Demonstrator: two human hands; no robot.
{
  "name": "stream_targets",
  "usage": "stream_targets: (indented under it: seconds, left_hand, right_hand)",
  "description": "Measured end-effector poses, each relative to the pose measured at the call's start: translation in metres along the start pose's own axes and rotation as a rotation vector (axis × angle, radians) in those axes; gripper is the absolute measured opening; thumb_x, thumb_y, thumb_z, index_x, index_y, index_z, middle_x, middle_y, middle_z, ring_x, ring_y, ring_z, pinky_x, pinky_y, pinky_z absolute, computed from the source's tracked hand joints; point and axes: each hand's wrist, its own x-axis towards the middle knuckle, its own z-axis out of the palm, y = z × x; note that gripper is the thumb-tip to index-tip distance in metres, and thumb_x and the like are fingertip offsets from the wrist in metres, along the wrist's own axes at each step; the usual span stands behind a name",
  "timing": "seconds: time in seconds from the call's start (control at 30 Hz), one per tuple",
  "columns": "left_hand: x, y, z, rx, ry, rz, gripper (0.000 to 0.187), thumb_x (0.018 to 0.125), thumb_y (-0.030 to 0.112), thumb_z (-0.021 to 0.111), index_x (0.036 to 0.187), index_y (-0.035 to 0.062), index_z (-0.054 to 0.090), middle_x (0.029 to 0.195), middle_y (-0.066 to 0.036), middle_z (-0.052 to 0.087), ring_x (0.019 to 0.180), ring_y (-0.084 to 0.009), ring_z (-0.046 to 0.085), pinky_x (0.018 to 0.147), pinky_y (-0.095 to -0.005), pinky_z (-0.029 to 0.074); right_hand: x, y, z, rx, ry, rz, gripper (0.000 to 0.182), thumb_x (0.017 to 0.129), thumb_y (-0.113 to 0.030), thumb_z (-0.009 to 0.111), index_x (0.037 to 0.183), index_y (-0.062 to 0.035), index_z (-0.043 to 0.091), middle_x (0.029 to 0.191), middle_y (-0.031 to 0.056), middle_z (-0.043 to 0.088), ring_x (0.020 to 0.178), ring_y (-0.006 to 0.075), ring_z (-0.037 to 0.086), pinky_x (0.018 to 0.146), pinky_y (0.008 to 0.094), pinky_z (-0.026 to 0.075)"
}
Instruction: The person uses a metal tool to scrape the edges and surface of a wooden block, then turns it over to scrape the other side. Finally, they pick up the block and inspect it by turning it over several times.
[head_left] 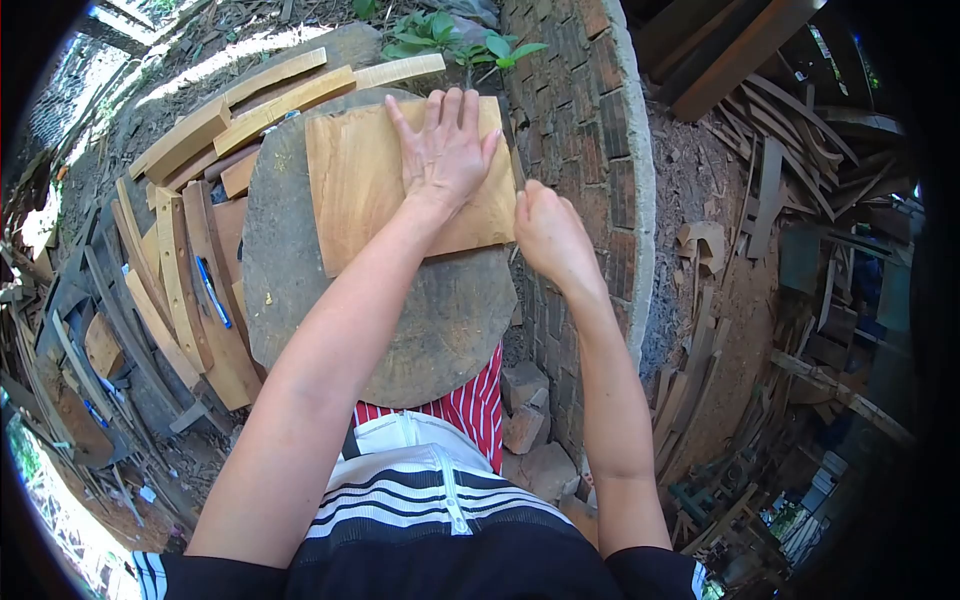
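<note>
My left hand (440, 155) lies flat on a pale wooden board (355, 185), its fingers spread and pointing away from me. The board rests on a round grey wooden block (400, 320), which has a worn top. At the board's right edge, my right hand (555, 235) is closed in a fist. A thin dark sliver shows just above that fist, along the edge; what it is cannot be made out, and the fingers hide the rest.
Cut wood strips (180, 270) and a blue pen (213, 292) lie on the left. A low brick wall (600, 200) runs close along the right, with broken bricks (525, 415) at its foot. A green plant (495, 50) grows beyond the block. More scrap wood lies past the wall.
</note>
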Motion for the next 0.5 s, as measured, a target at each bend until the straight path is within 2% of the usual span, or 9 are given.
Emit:
stream_targets:
  seconds: [0.1,0.3,0.37,0.43,0.5]
  left_hand:
    - [0.001,0.0,0.001,0.008,0.012,0.005,0.056,0.091,0.045,0.053,0.135,0.0115,0.044,0.13,-0.004,0.046,0.128,-0.0209,0.039,0.107,-0.0713,0.011]
    - [-0.004,0.0,-0.001,-0.004,-0.018,0.069,0.055,0.091,0.045,0.052,0.135,0.0128,0.044,0.131,-0.001,0.047,0.128,-0.0183,0.04,0.108,-0.0709,0.011]
    - [0.001,0.004,-0.005,-0.011,-0.052,0.077,0.055,0.091,0.045,0.052,0.135,0.0129,0.045,0.13,-0.001,0.048,0.128,-0.0185,0.04,0.108,-0.0709,0.01]
    - [-0.002,0.004,-0.001,-0.001,-0.001,0.096,0.054,0.092,0.046,0.051,0.135,0.013,0.046,0.13,-0.001,0.048,0.127,-0.0188,0.041,0.108,-0.071,0.011]
    - [-0.001,0.003,0.001,0.001,0.014,0.084,0.054,0.092,0.046,0.051,0.134,0.0128,0.047,0.131,-0.001,0.048,0.127,-0.0191,0.041,0.107,-0.0715,0.011]
  right_hand:
    - [0.015,0.003,0.003,0.014,0.089,-0.021,0.025,0.091,-0.014,0.042,0.099,0.0038,0.057,0.098,0.0317,0.064,0.098,0.0466,0.062,0.084,0.0544,0.048]
    - [-0.006,0.01,0.007,0.042,0.048,0.045,0.024,0.091,-0.016,0.044,0.097,0.0035,0.057,0.096,0.0312,0.064,0.096,0.0468,0.062,0.084,0.0547,0.048]
    - [0.007,0.012,0.008,0.071,0.067,-0.005,0.025,0.091,-0.017,0.044,0.095,0.0038,0.057,0.095,0.0311,0.064,0.096,0.0459,0.062,0.083,0.0547,0.048]
    - [0.02,0.01,0.011,0.085,0.095,-0.014,0.024,0.091,-0.016,0.045,0.093,0.0039,0.057,0.093,0.031,0.065,0.096,0.0454,0.062,0.082,0.0547,0.048]
    - [-0.001,0.009,0.012,0.096,0.117,-0.013,0.024,0.091,-0.016,0.045,0.095,0.0044,0.058,0.093,0.0312,0.065,0.095,0.046,0.062,0.082,0.0538,0.049]
